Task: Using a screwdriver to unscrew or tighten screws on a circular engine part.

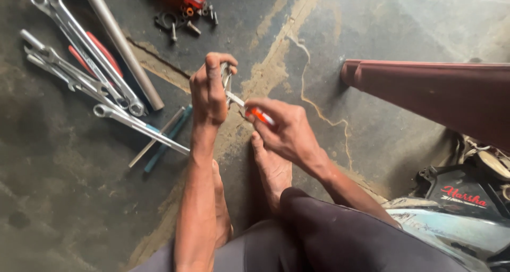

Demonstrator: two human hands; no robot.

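My left hand (210, 88) is raised over the concrete floor and pinches a small metal part (227, 76) between thumb and fingers. My right hand (284, 131) grips a screwdriver with an orange handle (260, 116); its thin metal shaft (235, 99) points up-left and meets the small part in the left hand. Both hands hover just above my bare feet (271, 168). The screwdriver's tip is hidden behind the left fingers.
Several spanners (79, 65) lie fanned out on the floor at upper left beside a grey metal pipe (125, 46). Bolts and a red tool (186, 6) sit at the top. A reddish-brown panel (441, 91) and a vehicle body part (457, 213) fill the right.
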